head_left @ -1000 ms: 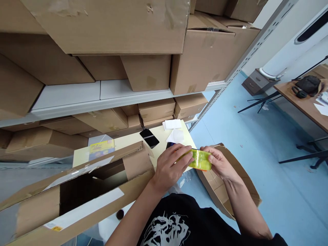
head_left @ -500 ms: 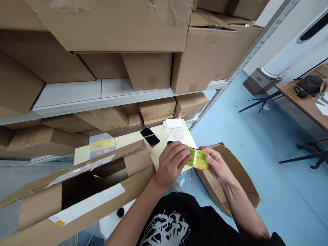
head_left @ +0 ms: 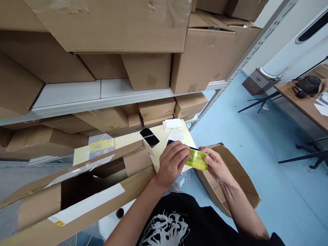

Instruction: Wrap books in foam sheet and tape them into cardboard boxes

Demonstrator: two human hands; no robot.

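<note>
Between both hands is a shiny yellow-green packet, with a bit of orange at its lower edge and dark blue along its top. My left hand is closed on its left end, fingers bent over it. At the right end, my right hand pinches the packet between thumb and fingers. They hold it above the right end of a pale yellow table. A black phone-like device lies beyond my left hand, and white papers rest behind the packet.
A long open cardboard box stands at the left, with a yellow and blue package behind it. An open carton sits on the floor at right. Shelves full of cardboard boxes rise in front. A brown desk stands far right.
The packet has tilted slightly in my hands, so more of the dark blue along its top shows. Both hands keep their grip in nearly the same place.
</note>
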